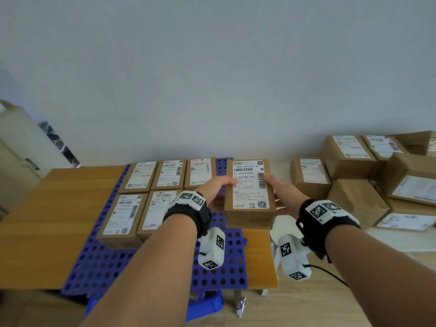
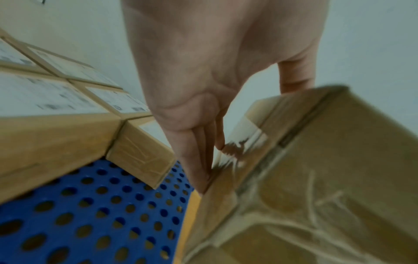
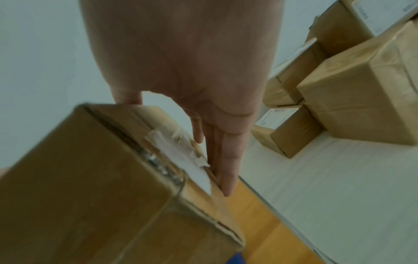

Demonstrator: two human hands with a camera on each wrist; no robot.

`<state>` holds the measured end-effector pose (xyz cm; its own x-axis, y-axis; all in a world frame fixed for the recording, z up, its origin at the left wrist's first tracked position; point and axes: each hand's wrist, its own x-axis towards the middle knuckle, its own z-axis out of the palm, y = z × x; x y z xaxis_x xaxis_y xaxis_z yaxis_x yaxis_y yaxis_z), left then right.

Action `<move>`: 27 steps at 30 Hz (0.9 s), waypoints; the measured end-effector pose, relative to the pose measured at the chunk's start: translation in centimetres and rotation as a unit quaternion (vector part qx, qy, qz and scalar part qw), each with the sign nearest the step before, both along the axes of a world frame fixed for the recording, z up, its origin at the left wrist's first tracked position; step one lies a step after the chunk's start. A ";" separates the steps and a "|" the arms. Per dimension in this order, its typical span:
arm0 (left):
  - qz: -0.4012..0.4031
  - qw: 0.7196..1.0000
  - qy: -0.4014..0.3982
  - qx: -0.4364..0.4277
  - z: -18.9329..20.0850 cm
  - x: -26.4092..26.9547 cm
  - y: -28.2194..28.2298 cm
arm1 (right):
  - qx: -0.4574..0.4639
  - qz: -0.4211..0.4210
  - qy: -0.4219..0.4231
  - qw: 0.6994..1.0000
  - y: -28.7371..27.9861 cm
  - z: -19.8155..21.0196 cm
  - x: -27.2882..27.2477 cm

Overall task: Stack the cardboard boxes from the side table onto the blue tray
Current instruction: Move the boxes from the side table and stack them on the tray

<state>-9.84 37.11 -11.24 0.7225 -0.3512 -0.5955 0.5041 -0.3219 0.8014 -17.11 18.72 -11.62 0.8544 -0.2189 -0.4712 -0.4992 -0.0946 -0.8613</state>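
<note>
I hold one cardboard box with a white shipping label in the air, above the right side of the blue perforated tray. My left hand grips its left side, thumb on top and fingers along the side wall. On the opposite side my right hand grips it the same way. The box's taped underside fills the left wrist view and shows in the right wrist view. Several labelled boxes lie flat in two rows on the tray's left part.
The tray lies on a wooden table. More cardboard boxes are piled on the white side table to the right, also seen in the right wrist view. A pale cabinet stands at the far left.
</note>
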 end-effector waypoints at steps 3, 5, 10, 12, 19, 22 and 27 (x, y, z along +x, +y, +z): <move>-0.006 1.000 0.005 0.011 -0.3 1.2 2.9 | -0.003 -0.002 0.009 1.000 2.8 -0.4 1.2; -0.013 1.000 0.002 0.015 -0.8 2.0 4.6 | -0.002 -0.016 0.015 1.000 4.5 -0.8 2.0; -0.012 0.999 -0.045 0.021 -2.5 4.5 7.9 | -0.010 -0.050 0.028 0.998 7.7 -2.8 3.2; 0.021 0.996 -0.087 0.026 -3.5 5.1 9.0 | -0.016 -0.055 0.037 0.998 8.7 -3.7 3.2; 0.028 0.978 -0.174 0.111 -6.6 6.5 11.3 | -0.008 -0.044 0.091 0.995 11.4 -6.5 4.2; 0.043 0.956 -0.237 0.169 -7.4 6.9 11.9 | 0.004 -0.034 0.104 0.994 12.2 -7.3 5.0; 0.029 0.946 -0.254 0.197 -8.7 7.4 12.2 | -0.007 -0.021 0.127 0.992 12.5 -8.9 6.0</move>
